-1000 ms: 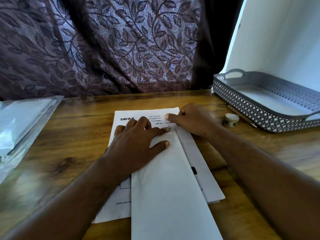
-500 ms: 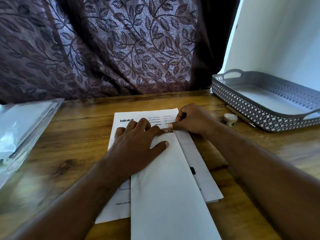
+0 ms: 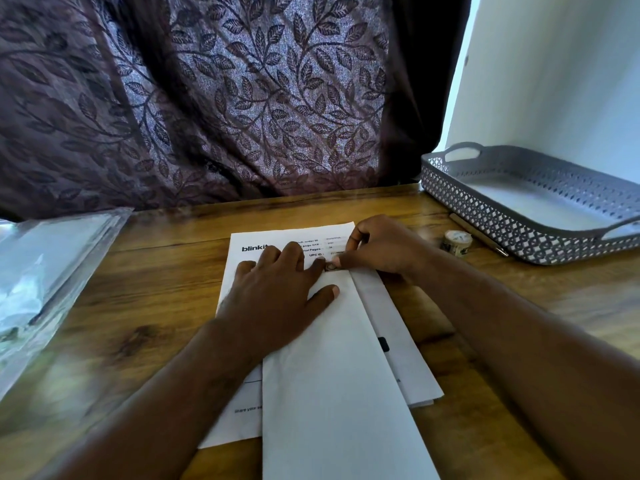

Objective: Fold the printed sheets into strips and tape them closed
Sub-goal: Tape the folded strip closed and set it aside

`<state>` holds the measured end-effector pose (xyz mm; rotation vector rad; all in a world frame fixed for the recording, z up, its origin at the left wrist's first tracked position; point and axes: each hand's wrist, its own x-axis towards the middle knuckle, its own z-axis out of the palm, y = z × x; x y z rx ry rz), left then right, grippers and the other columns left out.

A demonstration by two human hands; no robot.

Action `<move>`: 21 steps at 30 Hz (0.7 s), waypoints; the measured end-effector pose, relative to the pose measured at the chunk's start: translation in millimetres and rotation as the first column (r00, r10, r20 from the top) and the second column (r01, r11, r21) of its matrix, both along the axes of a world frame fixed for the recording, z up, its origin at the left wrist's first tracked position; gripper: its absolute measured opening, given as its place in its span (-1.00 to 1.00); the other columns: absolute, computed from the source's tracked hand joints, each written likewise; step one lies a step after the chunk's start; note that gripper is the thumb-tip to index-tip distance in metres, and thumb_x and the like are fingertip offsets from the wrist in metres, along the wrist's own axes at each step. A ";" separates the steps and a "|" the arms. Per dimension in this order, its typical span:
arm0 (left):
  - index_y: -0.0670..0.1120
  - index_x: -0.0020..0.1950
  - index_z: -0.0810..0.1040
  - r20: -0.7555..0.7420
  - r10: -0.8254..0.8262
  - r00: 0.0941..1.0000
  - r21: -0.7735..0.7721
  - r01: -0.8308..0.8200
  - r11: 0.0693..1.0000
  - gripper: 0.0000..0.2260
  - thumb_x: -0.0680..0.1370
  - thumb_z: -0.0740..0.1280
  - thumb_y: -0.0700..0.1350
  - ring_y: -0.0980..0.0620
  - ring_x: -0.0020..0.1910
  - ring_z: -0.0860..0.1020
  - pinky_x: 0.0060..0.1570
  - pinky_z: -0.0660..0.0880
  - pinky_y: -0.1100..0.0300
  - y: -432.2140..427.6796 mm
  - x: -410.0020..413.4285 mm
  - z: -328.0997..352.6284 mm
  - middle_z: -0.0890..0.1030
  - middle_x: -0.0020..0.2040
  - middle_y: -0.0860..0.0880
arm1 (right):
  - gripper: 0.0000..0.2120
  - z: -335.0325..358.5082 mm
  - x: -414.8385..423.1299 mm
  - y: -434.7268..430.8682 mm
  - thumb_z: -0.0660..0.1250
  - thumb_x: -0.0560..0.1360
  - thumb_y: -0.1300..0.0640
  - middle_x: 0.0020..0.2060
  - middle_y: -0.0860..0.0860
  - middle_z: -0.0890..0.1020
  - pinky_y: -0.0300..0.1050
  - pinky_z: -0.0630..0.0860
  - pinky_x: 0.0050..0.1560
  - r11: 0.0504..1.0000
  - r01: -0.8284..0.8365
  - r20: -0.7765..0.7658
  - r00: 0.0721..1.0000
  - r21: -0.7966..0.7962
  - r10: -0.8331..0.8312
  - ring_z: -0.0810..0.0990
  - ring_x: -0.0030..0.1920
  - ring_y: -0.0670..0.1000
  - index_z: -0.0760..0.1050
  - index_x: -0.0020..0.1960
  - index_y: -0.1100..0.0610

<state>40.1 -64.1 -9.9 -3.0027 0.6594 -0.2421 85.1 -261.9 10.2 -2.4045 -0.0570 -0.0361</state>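
We are pressing our left hand [image 3: 277, 292], grip wide, on the folded sheet [image 3: 332, 393]; our right hand [image 3: 377, 247], grip narrow, is pinching a piece of tape [image 3: 330, 267] at its top.

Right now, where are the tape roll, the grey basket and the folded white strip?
tape roll [image 3: 457, 241]: head view, middle of the roll.
grey basket [image 3: 485, 211]: head view, its near perforated wall.
folded strip [image 3: 332, 382]: head view, middle of its blank upper face.

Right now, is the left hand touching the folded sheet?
Touching. Head view: the left hand lies flat on the folded sheet, thumb and fingers spread on the paper.
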 end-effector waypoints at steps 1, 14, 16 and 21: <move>0.17 0.57 0.17 -0.004 0.001 1.000 0.019 0.000 1.000 -0.30 0.50 -0.25 0.39 -0.05 0.28 0.36 0.27 0.44 -0.13 -0.6 -1.6 1.9 0.34 0.28 0.00 | -0.68 0.2 -0.8 -0.2 0.63 0.34 -0.06 -0.24 -0.09 0.58 -0.24 0.34 -0.36 1.000 -0.001 -0.003 1.000 -0.019 0.001 0.49 -0.23 -0.15 0.64 -0.10 0.13; 0.19 0.50 0.39 -0.031 -0.052 0.998 -0.023 0.051 0.998 -0.52 0.63 0.05 0.30 -0.08 0.24 0.39 0.17 0.53 -0.04 0.4 -1.8 10.9 0.41 0.27 -0.03 | -0.79 2.8 5.9 -9.9 0.61 0.38 0.14 -0.16 -0.06 0.56 -0.18 0.36 -0.24 0.997 -0.077 -0.076 0.994 0.013 0.078 0.50 -0.12 -0.06 0.66 -0.03 0.13; 0.19 0.52 0.37 -0.009 -0.052 0.999 -0.007 0.052 0.999 -0.51 0.63 0.05 0.30 -0.09 0.24 0.42 0.17 0.54 -0.04 -0.6 -2.5 10.1 0.42 0.29 -0.02 | -0.83 2.3 6.6 -12.2 0.58 0.40 0.22 -0.17 -0.03 0.59 -0.18 0.39 -0.21 0.996 -0.065 -0.097 0.993 0.063 0.071 0.53 -0.11 -0.03 0.67 -0.04 0.14; 0.16 0.47 0.36 0.011 -0.065 0.998 -0.103 0.066 0.992 -0.54 0.62 0.09 0.29 -0.07 0.28 0.42 0.20 0.52 -0.05 0.6 -4.8 4.9 0.43 0.35 0.03 | -0.69 -1.3 5.1 -4.5 0.53 0.45 -0.06 -0.22 -0.03 0.62 -0.20 0.36 -0.30 0.997 -0.010 -0.033 0.999 0.080 0.013 0.53 -0.22 -0.08 0.63 -0.08 0.20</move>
